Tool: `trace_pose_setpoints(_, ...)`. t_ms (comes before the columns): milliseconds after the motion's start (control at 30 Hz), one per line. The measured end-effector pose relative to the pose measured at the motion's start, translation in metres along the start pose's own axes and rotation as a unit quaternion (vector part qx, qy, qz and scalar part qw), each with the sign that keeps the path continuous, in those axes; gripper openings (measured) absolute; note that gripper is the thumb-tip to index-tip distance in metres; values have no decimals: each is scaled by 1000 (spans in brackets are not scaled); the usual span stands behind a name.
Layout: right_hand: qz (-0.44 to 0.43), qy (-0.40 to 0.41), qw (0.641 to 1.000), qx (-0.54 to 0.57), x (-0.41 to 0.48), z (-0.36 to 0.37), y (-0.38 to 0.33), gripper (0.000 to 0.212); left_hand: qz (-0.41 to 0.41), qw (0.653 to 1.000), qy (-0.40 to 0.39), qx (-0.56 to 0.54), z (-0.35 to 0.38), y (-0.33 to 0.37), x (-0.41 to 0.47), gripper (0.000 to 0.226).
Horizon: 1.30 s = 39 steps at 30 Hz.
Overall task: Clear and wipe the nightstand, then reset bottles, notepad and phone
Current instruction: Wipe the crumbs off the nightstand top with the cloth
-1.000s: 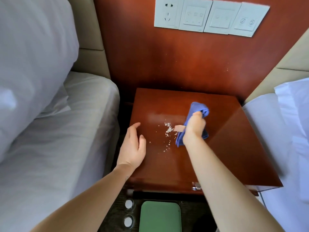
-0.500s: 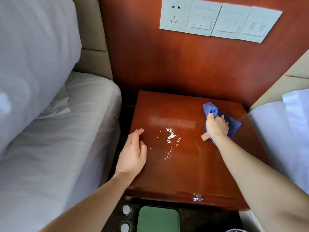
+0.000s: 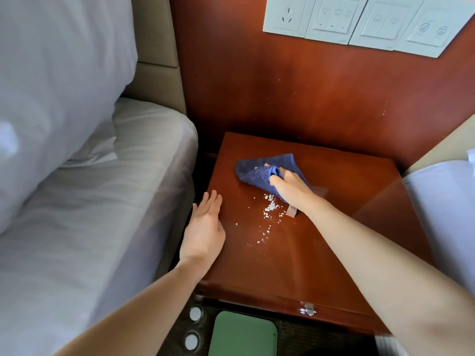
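The red-brown wooden nightstand [image 3: 321, 253] fills the middle of the view, its top glossy. A blue cloth [image 3: 254, 173] lies on the back left part of the top, and my right hand [image 3: 290, 187] grips it with curled fingers. White crumbs [image 3: 270, 206] are scattered just in front of the cloth, trailing toward me. My left hand [image 3: 205, 224] is flat, fingers straight, at the nightstand's left edge. A plaster strip shows on my right hand's side. No bottles, notepad or phone stand on the top.
A bed with white sheets [image 3: 90, 227] and a big pillow [image 3: 51, 86] is at the left. Another white bed [image 3: 447, 214] is at the right. Wall switches [image 3: 359, 21] sit above. On the floor are a green object [image 3: 241, 335] and two round white caps [image 3: 195, 313].
My right hand has swept the blue cloth from the right side of the top over to the back left, behind the crumbs. My left hand has stayed at the left edge.
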State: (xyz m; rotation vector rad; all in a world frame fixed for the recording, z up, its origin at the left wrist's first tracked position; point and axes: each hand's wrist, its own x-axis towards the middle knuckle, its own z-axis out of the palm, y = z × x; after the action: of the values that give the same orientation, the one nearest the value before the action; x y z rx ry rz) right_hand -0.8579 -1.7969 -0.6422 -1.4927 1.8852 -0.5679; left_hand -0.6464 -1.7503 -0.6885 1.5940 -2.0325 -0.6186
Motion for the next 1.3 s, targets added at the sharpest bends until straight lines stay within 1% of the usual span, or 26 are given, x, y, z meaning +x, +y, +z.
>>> trace_pose_setpoints(100, -47, -68, 996, -14, -8, -1, 6, 48, 3, 1000, 4, 0, 0, 0, 0, 60)
trace_pose_setpoints(167, -44, -98, 994, -20, -13, -3, 13, 51, 6, 1000, 7, -1, 0, -1, 0, 60)
trace_pose_setpoints(233, -49, -106, 993, -17, -22, -6, 18, 42, 5, 1000, 6, -4, 1, -1, 0, 60)
trace_pose_setpoints(300, -35, -102, 994, 6, -30, -9, 19, 28, -3, 1000, 7, -16, 0, 0, -1, 60)
trace_pose_setpoints(367, 9, -60, 996, 62, -32, -9, 16, 15, -28, 998, 11, -52, -2, 3, -3, 59)
trace_pose_setpoints(400, 42, -27, 992, 118, -31, -8, 13, 8, -44, 996, 18, -80, -4, 5, -4, 59)
trace_pose_setpoints(433, 69, 7, 978, 197, -30, -9, 7, 12, -53, 992, 29, -108, -6, 6, -6, 58)
trace_pose_setpoints(500, 98, 68, 929, 349, -21, -11, -6, 17, -57, 987, 52, -143, -9, 9, -9, 56)
trace_pose_setpoints(533, 101, 98, 914, 381, -13, -14, -11, 20, -61, 985, 57, -151, -10, 9, -10, 56)
trace_pose_setpoints(600, 95, 161, 896, 403, 5, -22, -19, 25, -68, 984, 55, -153, -11, 9, -12, 55)
trace_pose_setpoints(667, 99, 224, 887, 391, 23, -29, -29, 28, -70, 985, 46, -151, -12, 9, -12, 55)
trace_pose_setpoints(733, 102, 280, 889, 348, 33, -34, -35, 29, -66, 985, 37, -153, -13, 9, -13, 55)
trace_pose_setpoints(800, 104, 296, 912, 264, 46, -32, -37, 36, -62, 986, 32, -154, -13, 9, -12, 54)
trace_pose_setpoints(867, 109, 257, 945, 170, 55, -25, -41, 41, -61, 986, 26, -152, -14, 9, -12, 54)
trace_pose_setpoints(900, 114, 225, 957, 145, 60, -20, -43, 43, -60, 986, 24, -152, -14, 9, -12, 54)
trace_pose_setpoints(967, 127, 169, 969, 125, 75, -5, -42, 48, -58, 987, 21, -150, -14, 9, -11, 55)
trace_pose_setpoints(1033, 123, 128, 982, 64, 86, 10, -43, 53, -56, 987, 18, -150, -14, 9, -11, 55)
trace_pose_setpoints(1100, 104, 97, 990, -12, 95, 20, -44, 55, -56, 986, 17, -154, -14, 7, -10, 55)
trace_pose_setpoints(1133, 97, 80, 992, -31, 99, 22, -46, 56, -57, 986, 16, -155, -14, 7, -10, 56)
trace_pose_setpoints(1200, 81, 48, 995, -37, 104, 23, -54, 55, -56, 986, 9, -158, -13, 6, -10, 56)
trace_pose_setpoints(1300, 24, -7, 998, -50, 105, 28, -65, 53, -50, 986, 6, -158, -13, 7, -10, 56)
